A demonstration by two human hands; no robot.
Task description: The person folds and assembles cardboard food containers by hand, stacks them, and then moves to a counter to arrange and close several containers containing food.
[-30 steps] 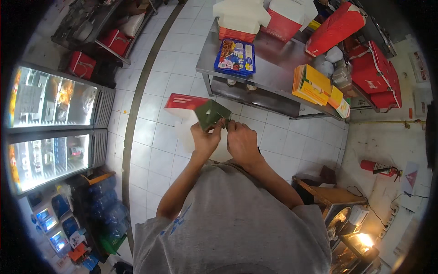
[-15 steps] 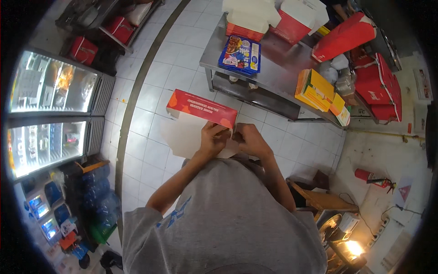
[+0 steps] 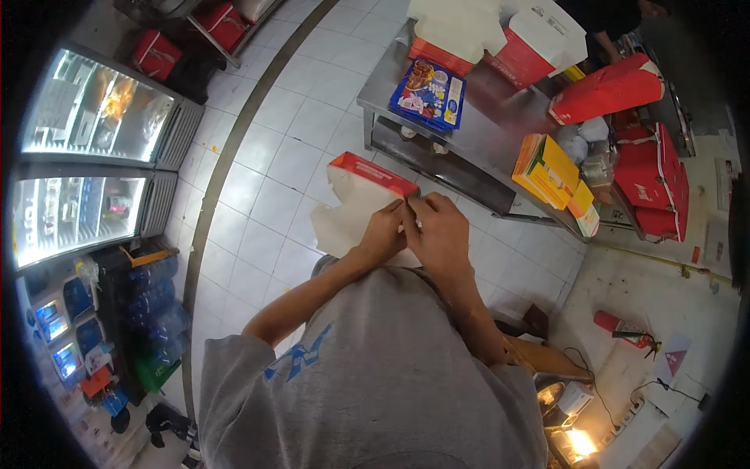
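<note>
A partly folded cardboard food box (image 3: 348,211) is held in front of my chest, its red outer panel on the far side and its pale inside facing me. My left hand (image 3: 381,236) pinches the box near its right corner. Close beside it, my right hand (image 3: 442,234) grips the same corner with bent fingers, and the fingertips of both hands nearly meet there. A loose pale flap spreads out to the left of my left hand. The part of the box under my hands is hidden.
Ahead stands a steel table (image 3: 488,133) with red-and-white boxes (image 3: 539,43), blue printed packs (image 3: 428,94) and yellow cartons (image 3: 547,172). Lit glass-door fridges (image 3: 82,207) line the left. A fire extinguisher (image 3: 625,328) is at right. Another person's arm (image 3: 608,45) shows at the far right.
The box has turned so less of its red panel shows. My right hand has come closer to my left at the corner. The whole view has shifted slightly.
</note>
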